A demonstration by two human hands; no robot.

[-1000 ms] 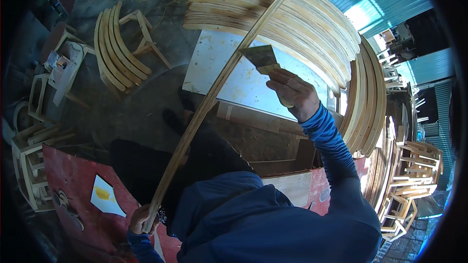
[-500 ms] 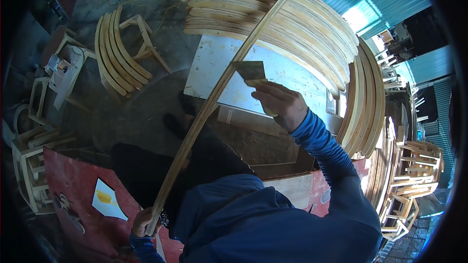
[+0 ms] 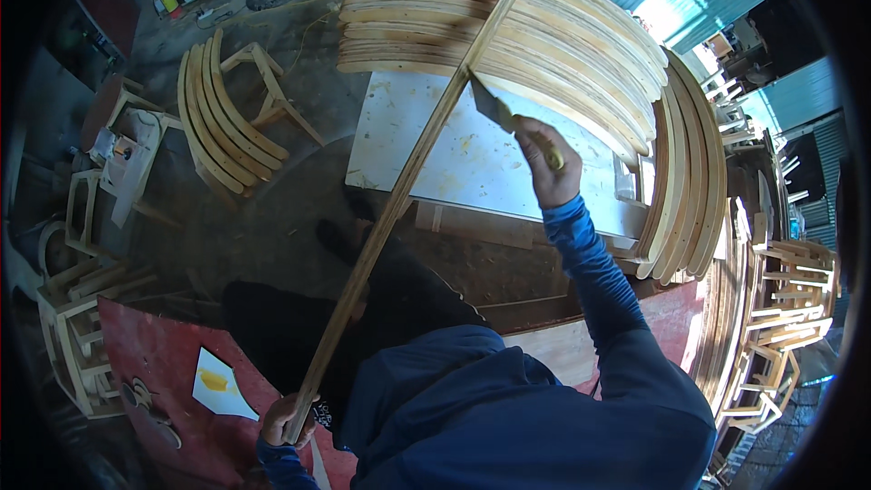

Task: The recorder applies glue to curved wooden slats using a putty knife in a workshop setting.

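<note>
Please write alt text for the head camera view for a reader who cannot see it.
A person's left hand grips the near end of a long curved wooden strip, while the right hand presses a putty knife against it. Stacks of curved wooden pieces surround a white board.

Pale yellow-tan wooden strip with darker layered edge; pale blond curved slats far; white surface smeared yellow; blue sleeve; red panel near left.
</note>
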